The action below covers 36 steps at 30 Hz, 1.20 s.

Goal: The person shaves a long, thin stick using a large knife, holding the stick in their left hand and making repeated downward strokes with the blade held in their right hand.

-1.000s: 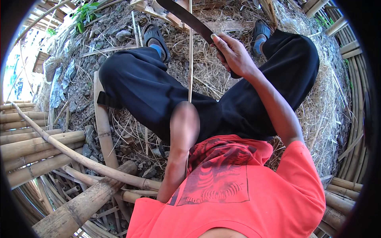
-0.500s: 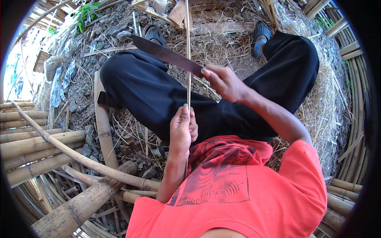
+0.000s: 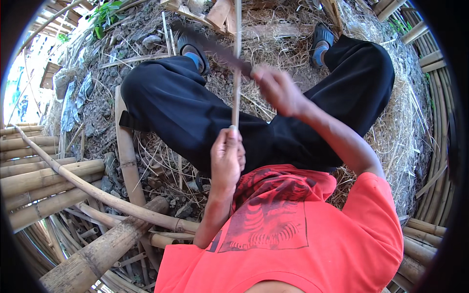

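Observation:
My left hand [image 3: 227,158] is closed around the near end of a long, thin bamboo strip [image 3: 236,97], which runs away from me between my knees and out past the top edge. In my right hand [image 3: 281,90] is a machete [image 3: 215,49] with a broad dark blade, smeared by motion. Its blade points to the far left and crosses the strip beyond my left hand; whether the edge touches the strip I cannot tell. The machete's handle is hidden inside my right fist.
Wood shavings [image 3: 264,49] litter the ground between my sandalled feet. Bamboo poles [image 3: 93,249] and a curved pole [image 3: 107,198] lie to my left. Stacked bamboo [image 3: 435,146] lines the right side. Wood pieces [image 3: 220,17] rest at the far end, and a green plant [image 3: 105,19] grows far left.
My right hand and the machete have moved farther away along the strip. The strip's far part has shifted slightly right, and my left hand still grips its near end.

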Tool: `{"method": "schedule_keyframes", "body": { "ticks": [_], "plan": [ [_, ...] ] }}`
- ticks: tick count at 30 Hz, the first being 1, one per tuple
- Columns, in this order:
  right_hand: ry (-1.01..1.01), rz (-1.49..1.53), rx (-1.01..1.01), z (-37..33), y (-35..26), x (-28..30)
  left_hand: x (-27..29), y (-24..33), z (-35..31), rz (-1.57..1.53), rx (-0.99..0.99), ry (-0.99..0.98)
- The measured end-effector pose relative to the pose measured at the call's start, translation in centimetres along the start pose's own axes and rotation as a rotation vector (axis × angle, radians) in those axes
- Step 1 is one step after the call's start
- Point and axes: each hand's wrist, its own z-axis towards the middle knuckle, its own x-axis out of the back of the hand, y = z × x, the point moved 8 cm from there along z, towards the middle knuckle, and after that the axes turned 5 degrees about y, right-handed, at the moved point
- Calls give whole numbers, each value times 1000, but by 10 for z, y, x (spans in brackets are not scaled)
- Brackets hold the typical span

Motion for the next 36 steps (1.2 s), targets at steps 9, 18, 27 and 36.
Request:
{"method": "schedule_keyframes", "body": {
  "ticks": [9,18,27,36],
  "plan": [
    [-46,-103,333,-4,-9,-18,4,-2,0,58,-8,63],
    [-156,-17,20,-10,17,-20,8,-4,6,118,-12,93],
    [-165,-106,-27,-11,24,-17,10,-7,10,138,-41,128],
    [-62,108,-167,-7,26,-9,7,-7,13,308,-221,124]
  ]
}}
